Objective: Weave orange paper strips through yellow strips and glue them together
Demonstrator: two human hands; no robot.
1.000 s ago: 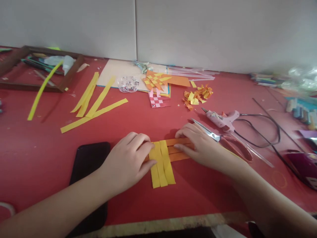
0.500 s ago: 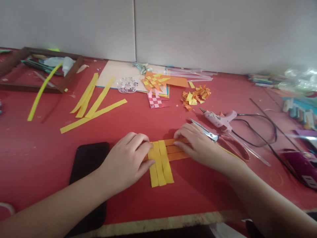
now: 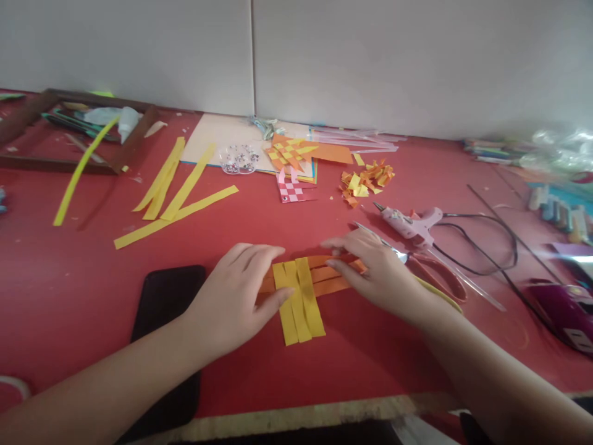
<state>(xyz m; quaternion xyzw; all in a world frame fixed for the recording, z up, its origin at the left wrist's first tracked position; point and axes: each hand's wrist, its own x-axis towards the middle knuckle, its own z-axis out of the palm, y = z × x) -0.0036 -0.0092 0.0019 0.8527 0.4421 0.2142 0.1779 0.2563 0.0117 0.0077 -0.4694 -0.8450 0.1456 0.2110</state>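
Yellow paper strips (image 3: 299, 303) lie side by side, upright in view, crossing orange paper strips (image 3: 328, 281) that run sideways beneath them. My left hand (image 3: 231, 287) is at their left edge, thumb and fingers apart, with the thumb tip over the leftmost yellow strip. Over the right part of the orange strips my right hand (image 3: 382, 266) is held with its thumb and forefinger spread apart. Its palm hides the right ends of those strips. Whether either hand presses on the paper, I cannot tell.
Scissors (image 3: 430, 272) and a pink glue gun (image 3: 412, 225) lie right of the strips. A black phone (image 3: 169, 296) is by my left forearm. Loose yellow strips (image 3: 176, 216), a checkered paper fish (image 3: 291, 188) and paper scraps (image 3: 365, 179) lie farther back.
My left fingers have lifted and opened away from the yellow strips. My right fingers have parted a little. The woven strips have shifted slightly up and left.
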